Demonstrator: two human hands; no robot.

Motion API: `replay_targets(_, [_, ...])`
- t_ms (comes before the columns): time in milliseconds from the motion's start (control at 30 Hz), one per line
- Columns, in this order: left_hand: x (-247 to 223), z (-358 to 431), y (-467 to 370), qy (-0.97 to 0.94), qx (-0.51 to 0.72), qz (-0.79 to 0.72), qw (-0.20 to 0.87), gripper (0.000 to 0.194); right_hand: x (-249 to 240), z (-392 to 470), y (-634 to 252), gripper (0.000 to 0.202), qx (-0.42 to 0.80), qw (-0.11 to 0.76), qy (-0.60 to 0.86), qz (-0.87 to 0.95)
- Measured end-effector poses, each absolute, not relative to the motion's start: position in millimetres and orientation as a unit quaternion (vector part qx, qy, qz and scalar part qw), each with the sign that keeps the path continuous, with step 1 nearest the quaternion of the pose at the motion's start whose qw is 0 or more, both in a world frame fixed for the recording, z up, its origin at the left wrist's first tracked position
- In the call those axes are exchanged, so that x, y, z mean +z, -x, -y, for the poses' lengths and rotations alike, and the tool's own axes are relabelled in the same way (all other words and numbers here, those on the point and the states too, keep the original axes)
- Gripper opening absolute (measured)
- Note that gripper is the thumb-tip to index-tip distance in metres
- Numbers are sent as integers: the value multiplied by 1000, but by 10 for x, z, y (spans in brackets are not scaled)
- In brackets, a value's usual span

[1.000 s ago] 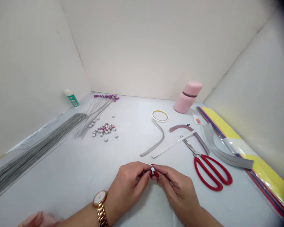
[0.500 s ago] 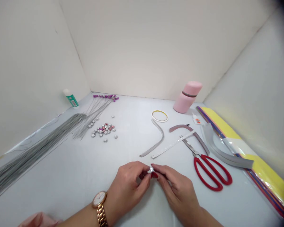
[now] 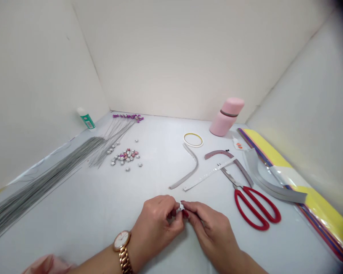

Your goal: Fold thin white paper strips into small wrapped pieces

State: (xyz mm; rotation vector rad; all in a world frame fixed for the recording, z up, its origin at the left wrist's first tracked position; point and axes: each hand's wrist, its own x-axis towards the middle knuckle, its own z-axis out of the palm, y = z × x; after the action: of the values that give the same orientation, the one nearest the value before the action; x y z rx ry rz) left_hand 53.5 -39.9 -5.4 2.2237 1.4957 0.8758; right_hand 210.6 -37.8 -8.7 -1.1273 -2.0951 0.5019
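Observation:
A small silver folded paper star (image 3: 181,206) is pinched between the fingertips of both hands, low in the middle of the view. My left hand (image 3: 160,219) is closed on its left side, with thumb and forefinger together. From the right, my right hand (image 3: 213,224) pinches the same piece with thumb and forefinger. Fingers cover much of the star. Beyond the hands lie a bent bundle of grey paper strips (image 3: 192,167) and a narrow silver strip (image 3: 205,176). Red-handled scissors (image 3: 253,205) rest to the right of my right hand.
Grey wires (image 3: 54,171) stretch along the left side, near a glue stick (image 3: 86,118). Finished stars (image 3: 127,156) form a loose pile. A tape roll (image 3: 193,139), a pink bottle (image 3: 225,118), wider grey strips (image 3: 270,186) and packaged coloured paper (image 3: 311,205) stand or lie farther right.
Both hands have shifted slightly and the fingers have changed their grip, turning the silver star a little. Everything else on the table looks the same.

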Motion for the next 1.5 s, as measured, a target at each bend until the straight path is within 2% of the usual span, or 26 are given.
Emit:
replay_targets(267, [-76,413,-575,-777,331,-525,103,18,-118,396,-2073,22,214,357,456,787])
replay_targets(533, [-26,392,-508,-767,312,-509,235,8,-86,360,-2115,30,285,339,438,782])
replay_targets(900, [0,395,-491,-727,337,-490,344,18,-95,358,-2129,22,263,361,455,770])
replay_targets(1500, [-3,395,-486,-706,366,-490,357,15,-94,356,-2148,22,262,359,442,779])
